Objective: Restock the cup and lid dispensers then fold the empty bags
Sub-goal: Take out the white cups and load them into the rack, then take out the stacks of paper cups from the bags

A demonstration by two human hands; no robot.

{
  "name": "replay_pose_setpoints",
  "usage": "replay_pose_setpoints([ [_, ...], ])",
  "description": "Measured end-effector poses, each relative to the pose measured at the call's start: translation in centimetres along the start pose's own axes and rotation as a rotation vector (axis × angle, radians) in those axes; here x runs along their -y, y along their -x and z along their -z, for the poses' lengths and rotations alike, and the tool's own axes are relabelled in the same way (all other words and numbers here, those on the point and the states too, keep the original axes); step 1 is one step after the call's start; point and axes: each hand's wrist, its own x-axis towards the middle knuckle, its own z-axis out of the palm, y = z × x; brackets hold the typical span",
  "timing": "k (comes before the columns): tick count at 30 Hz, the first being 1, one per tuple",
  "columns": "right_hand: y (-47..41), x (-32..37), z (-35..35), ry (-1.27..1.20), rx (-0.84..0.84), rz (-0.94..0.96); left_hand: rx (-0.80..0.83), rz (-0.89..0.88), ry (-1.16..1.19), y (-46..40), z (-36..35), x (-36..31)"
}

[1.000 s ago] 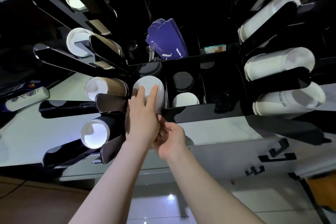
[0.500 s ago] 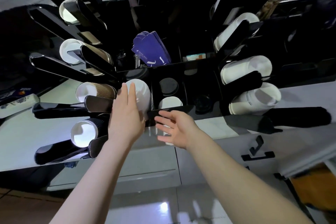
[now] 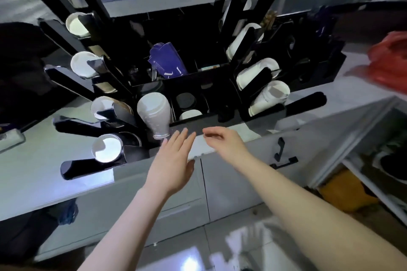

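Hovering in front of the black dispenser rack [image 3: 198, 121], our left hand [image 3: 171, 165] and right hand [image 3: 224, 145] hang apart with straight, relaxed fingers, holding nothing. The stack of white lids [image 3: 155, 114] stands in a front compartment, just beyond our left fingertips.

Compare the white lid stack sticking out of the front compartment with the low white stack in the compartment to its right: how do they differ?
The tall lid stack rises well above its compartment and leans; the low stack sits down inside, barely showing. The tall one looks translucent and ribbed, the low one plain white. Both sit in the black organizer, untouched by either hand.
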Motion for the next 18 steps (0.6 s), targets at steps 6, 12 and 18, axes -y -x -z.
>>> replay_pose_setpoints([
  [6, 7.3, -2.5, 4.1, 0.576, -0.079, 0.126, 0.054, -0.153, 0.066, 2.1, -0.5, -4.6],
  [12, 14.2, -3.4, 12.4, 0.852, -0.126, 0.024, 0.039, -0.401, 0.071, 0.4, 0.3, -14.0],
  [18, 21.3, -5.3, 25.4, 0.91, -0.348, -0.015, 0.017, -0.623, 0.124, -3.7, 0.3, -28.4],
])
